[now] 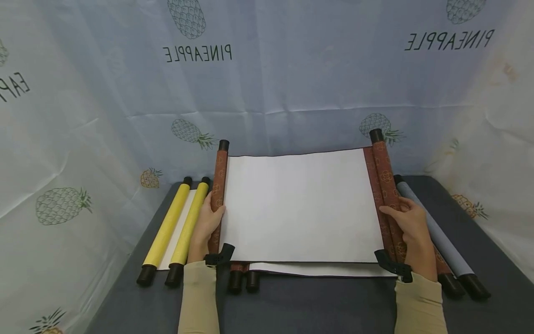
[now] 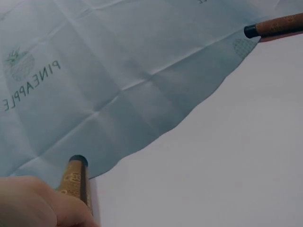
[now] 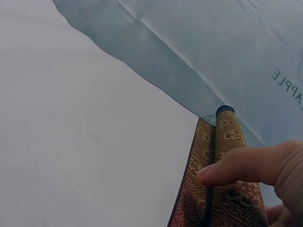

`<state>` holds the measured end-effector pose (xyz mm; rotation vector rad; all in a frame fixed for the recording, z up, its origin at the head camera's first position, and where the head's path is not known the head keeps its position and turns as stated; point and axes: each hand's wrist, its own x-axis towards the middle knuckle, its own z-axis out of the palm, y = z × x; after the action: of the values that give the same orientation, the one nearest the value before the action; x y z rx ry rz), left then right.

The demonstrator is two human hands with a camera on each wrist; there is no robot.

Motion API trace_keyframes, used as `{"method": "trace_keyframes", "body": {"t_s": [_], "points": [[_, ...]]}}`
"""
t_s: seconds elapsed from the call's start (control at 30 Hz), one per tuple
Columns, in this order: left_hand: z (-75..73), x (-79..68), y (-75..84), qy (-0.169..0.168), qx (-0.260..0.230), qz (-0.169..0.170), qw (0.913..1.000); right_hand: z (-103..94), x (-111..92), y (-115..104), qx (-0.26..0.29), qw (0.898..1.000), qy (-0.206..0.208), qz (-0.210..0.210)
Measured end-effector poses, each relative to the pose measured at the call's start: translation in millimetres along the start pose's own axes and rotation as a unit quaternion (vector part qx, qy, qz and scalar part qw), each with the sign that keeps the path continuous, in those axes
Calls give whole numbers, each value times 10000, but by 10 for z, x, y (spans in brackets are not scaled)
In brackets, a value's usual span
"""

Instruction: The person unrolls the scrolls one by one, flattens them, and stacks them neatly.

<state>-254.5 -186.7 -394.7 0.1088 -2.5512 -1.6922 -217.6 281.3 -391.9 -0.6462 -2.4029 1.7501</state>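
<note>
A partly unrolled scroll, white with red-brown patterned cloth at its ends, is held up between both hands above the table. My left hand grips its left roller, thumb on the front. On the other side my right hand grips the right roller; the thumb lies across the patterned cloth in the right wrist view. Black caps finish the rollers. Below the raised sheet, a second white scroll with red-brown rollers lies on the table, mostly hidden.
Left of the hands lies a yellow scroll with two rollers and a white strip between them. A grey scroll lies at the right. The dark table ends at a pineapple-printed curtain behind and at the sides.
</note>
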Motion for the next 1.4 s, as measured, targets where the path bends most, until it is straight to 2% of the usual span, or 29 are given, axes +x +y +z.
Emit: {"method": "trace_keyframes", "body": {"t_s": [0.13,0.37,0.57,0.73,0.97,1.2,1.4], "points": [[10,1,-17,113,-65,-31,9999,5,6,-6,-235,9997,-83,-49],[64,2,-30,448,321,-10,9985,-5,26,13,-148,9999,24,51],[54,26,-41,575,422,-70,9974,-9,43,84,-592,9980,69,-195],[-31,55,-26,533,366,-85,9979,-12,65,130,-788,9960,134,-389],[-108,47,-35,238,470,-71,9986,-52,90,158,-980,9941,98,-450],[-166,41,-71,40,786,330,9963,-78,117,155,-1316,9892,208,-616],[-185,62,-143,17,676,505,9964,-109,138,176,-1625,9841,332,-634]]}}
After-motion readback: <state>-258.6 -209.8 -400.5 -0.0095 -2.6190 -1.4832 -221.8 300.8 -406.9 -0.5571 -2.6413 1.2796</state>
